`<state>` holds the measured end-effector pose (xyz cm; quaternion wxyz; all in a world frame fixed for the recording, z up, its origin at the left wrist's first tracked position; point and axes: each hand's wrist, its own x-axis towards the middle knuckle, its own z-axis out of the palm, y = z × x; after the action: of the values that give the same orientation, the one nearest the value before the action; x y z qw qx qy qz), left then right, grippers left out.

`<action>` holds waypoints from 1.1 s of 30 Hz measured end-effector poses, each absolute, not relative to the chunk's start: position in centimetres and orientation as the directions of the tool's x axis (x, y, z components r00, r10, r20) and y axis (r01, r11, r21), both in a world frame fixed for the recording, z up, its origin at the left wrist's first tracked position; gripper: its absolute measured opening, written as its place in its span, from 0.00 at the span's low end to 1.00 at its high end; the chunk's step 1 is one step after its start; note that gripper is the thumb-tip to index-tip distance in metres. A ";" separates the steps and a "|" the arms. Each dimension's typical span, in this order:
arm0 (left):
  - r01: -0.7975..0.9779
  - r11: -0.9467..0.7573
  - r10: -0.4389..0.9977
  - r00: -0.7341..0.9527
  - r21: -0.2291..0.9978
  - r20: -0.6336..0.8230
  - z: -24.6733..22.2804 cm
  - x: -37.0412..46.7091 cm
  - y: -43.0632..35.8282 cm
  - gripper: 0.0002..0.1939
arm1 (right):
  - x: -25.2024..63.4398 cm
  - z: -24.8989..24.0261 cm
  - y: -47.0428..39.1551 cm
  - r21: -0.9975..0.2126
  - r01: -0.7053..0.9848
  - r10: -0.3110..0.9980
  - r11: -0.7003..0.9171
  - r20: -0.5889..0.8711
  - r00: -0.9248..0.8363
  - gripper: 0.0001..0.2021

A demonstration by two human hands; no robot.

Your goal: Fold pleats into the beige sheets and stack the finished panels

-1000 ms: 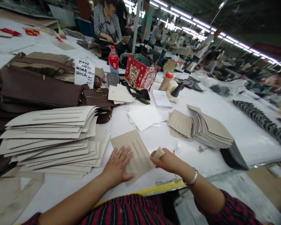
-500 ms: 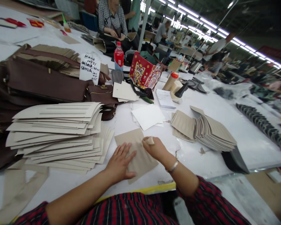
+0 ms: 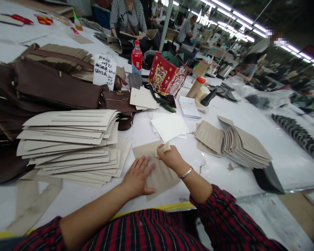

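A beige sheet of thin material point(image 3: 163, 179) lies on the white table in front of me. My left hand point(image 3: 137, 177) rests on its left part, fingers stretched out and spread. Near the sheet's far right edge, my right hand point(image 3: 174, 160) is closed around a small cream-coloured piece point(image 3: 165, 147), whose top sticks out of the fist. Its lower end is hidden, so I cannot tell exactly what it is. To the left of my hands stands a tall pile of pale cut panels point(image 3: 70, 146). A fanned stack of beige pieces point(image 3: 243, 146) lies to the right.
White paper sheets point(image 3: 170, 127) lie just beyond my hands. Brown leather bags point(image 3: 57, 83) fill the left side. Farther back stand a red-capped bottle point(image 3: 136, 59), a red patterned box point(image 3: 164, 75) and a glue bottle point(image 3: 196, 87). A co-worker in a checked shirt point(image 3: 128, 17) sits opposite.
My right hand has moved toward the far edge of the beige sheet, the small piece still in it. The left hand stays spread on the sheet. The whole view has shifted slightly.
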<state>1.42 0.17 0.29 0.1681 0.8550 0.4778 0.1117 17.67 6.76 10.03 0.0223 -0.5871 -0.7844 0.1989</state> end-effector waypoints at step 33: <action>0.802 -0.415 0.883 0.470 0.430 -0.023 0.5 0.0 0.5 0.62 | 16.0 9.4 4.8 -0.372 0.872 0.898 0.318 -0.177 -0.404 0.12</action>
<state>0.02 0.49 0.55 0.1947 0.8348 0.5044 0.1037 16.03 4.79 9.45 0.0311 -0.5452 -0.8113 0.2086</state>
